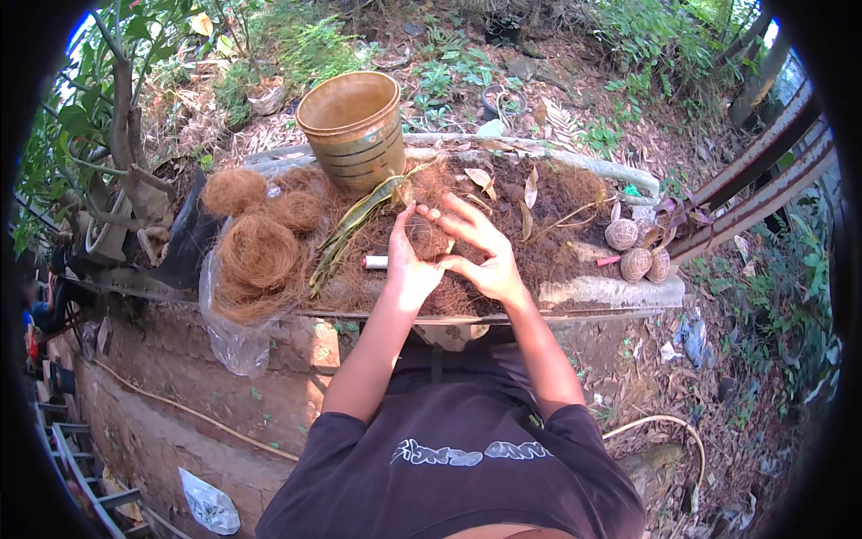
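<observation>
Fingers (471, 217) of the right hand (494, 262) curve over one side of a brown ball (426, 237) with a gap between thumb and forefinger, while the left hand (412, 262) cups the other side; how hard either presses, I cannot tell. The ball sits between the hands, to the right of the tall pot (355, 162) and nearer the body than it. Long streaked leaves (346, 237) slant down in front of the pot, and a white tube (374, 262) lies nearer the body still, just beside the left wrist. Left of the pot are clumps of brown fibre (260, 256) with a clear bag (235, 337) beneath; to its right spreads dark soil (512, 184), with netted balls (636, 264) well beyond.

Uneven pressure could make the ball crumble or lose its shape, and with the right fingers this spread it might slip out onto the loose litter. A turn of the left wrist could knock the tube, and trailing strands might snag on the leaves.
</observation>
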Demonstrator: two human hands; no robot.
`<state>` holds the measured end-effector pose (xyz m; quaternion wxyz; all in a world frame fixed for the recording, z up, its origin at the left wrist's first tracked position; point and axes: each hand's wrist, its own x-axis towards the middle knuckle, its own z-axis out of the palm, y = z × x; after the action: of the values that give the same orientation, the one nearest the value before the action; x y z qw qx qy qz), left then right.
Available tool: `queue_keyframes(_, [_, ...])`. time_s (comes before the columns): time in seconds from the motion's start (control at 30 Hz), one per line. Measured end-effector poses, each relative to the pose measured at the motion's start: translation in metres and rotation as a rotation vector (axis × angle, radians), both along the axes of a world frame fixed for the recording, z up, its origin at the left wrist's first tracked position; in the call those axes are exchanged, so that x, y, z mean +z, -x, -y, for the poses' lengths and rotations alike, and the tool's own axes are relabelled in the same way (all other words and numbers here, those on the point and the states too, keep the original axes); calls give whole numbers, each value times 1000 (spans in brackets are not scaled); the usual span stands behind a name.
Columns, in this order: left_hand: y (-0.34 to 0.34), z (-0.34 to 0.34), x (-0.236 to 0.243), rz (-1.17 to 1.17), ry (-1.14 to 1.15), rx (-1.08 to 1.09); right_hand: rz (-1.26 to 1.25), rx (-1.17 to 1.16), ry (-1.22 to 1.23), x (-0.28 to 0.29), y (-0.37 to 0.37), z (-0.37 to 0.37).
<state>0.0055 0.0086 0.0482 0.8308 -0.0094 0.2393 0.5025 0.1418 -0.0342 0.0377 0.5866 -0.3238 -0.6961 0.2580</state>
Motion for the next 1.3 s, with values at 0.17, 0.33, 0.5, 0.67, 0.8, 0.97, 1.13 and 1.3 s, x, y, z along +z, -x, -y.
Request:
queue_keyframes(0.17, [1, -1, -18, 33, -158, -130, 372, -102, -219, 0, -16, -8])
queue_keyframes(0.33, [-2, -3, -21, -45, -118, -121, 328, -244, -298, -5, -4, -6])
queue_keyframes(0.5, [-8, -1, -6, -222, 19, -50, 370, -283, -259, 0, 0, 0])
queue_keyframes(0.67, [-3, -4, -44, -90, -131, -147, 361, -337, -227, -13, 5, 7])
queue_keyframes(0.8, [-11, 0, -33, -154, -124, -86, 319, -442, -255, -12, 9, 8])
queue_keyframes(0.97, [-12, 1, -34, -250, -317, -26, 221, -521, -98, -13, 24, 11])
queue_keyframes(1.13, [-15, -5, -33, -412, -138, 66, 299, -444, -16, -16, 18, 17])
queue_keyframes(1.3, [-10, -4, -38, -255, -132, -118, 485, -474, -148, -26, 1, 18])
